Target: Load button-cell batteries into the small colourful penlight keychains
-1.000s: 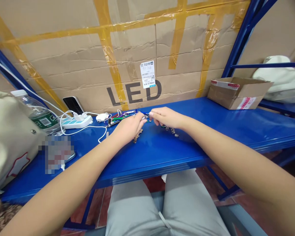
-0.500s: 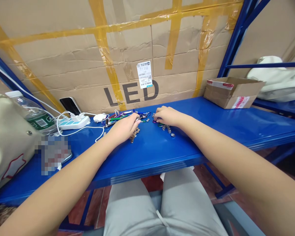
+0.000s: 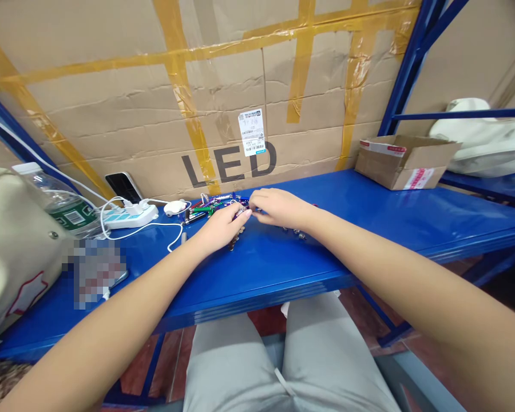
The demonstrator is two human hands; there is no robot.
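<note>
My left hand (image 3: pixel 224 228) is closed in a pinch on a small metallic piece, too small to make out, above the blue table (image 3: pixel 257 263). Its fingertips meet those of my right hand (image 3: pixel 278 207), whose fingers are bent together over the same spot; whatever they hold is hidden. Behind my left hand lies a pile of coloured metallic pen-like sticks (image 3: pixel 201 210). Small round brownish metal pieces (image 3: pixel 233 245) lie just under my left hand. A few silvery pieces (image 3: pixel 300 235) sit below my right wrist.
A power strip (image 3: pixel 131 216) with white cables, a plastic bottle (image 3: pixel 75 209), a beige bag (image 3: pixel 21 246) and a blurred-out phone (image 3: pixel 100 272) are on the left. An open carton (image 3: pixel 405 163) stands at the back right. A large cardboard sheet (image 3: pixel 223 86) rises behind the table.
My right hand has moved left, from beside the silvery pieces to my left hand's fingertips. My left hand has shifted slightly right and stays pinched.
</note>
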